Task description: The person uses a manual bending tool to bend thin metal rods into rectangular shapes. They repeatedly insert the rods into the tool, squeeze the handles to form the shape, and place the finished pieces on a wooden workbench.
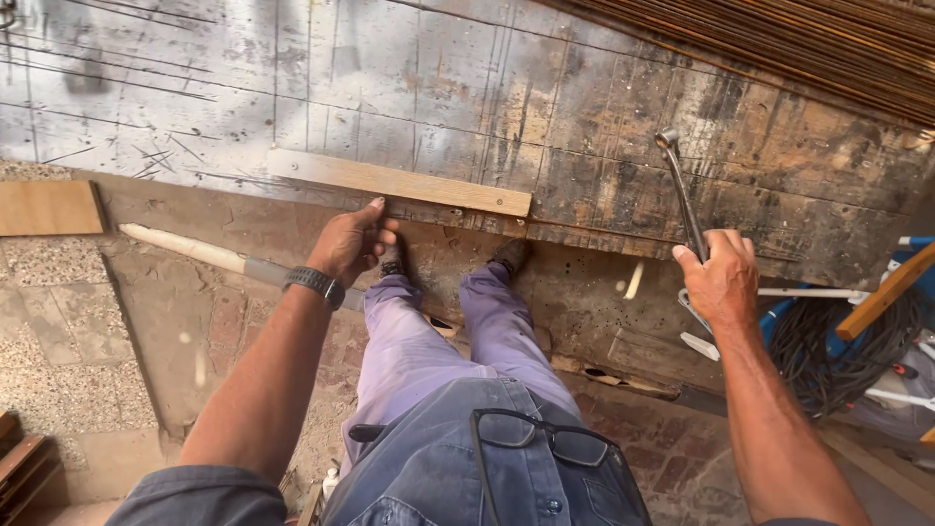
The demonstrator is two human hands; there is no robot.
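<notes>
- Nearest the camera, at the bottom edge: blue-grey shirt front with a pair of dark-framed glasses [545, 438] hanging from it; lower part cut off by the frame.
- Below, between the arms: lilac trousers [438, 331] and two dark shoes [508, 255]; the left shoe is largely hidden behind the left hand.
- Left hand [353, 244]: fingers curled loosely, thumb raised toward the wooden strip; whether it grips anything cannot be told. A dark wristwatch [316, 283] sits on the wrist.
- Right hand [723, 281]: clenched around the handle of a metal bending tool [680, 190], which rises slanting up and left to a hooked head; its lower end is covered by the fist.
- Floor level, left: a pale pipe [195, 251] running behind the left forearm, far end hidden.
- Right edge: coiled black cable [828, 351], white rods and a wooden handle, all partly cut off.
- Beyond the feet: a worn, scored work board [467, 97] with a light wooden strip [399, 182] fixed on it.
- Farthest, top right: a bundle of rusty steel rods [799, 39], ends out of frame.
</notes>
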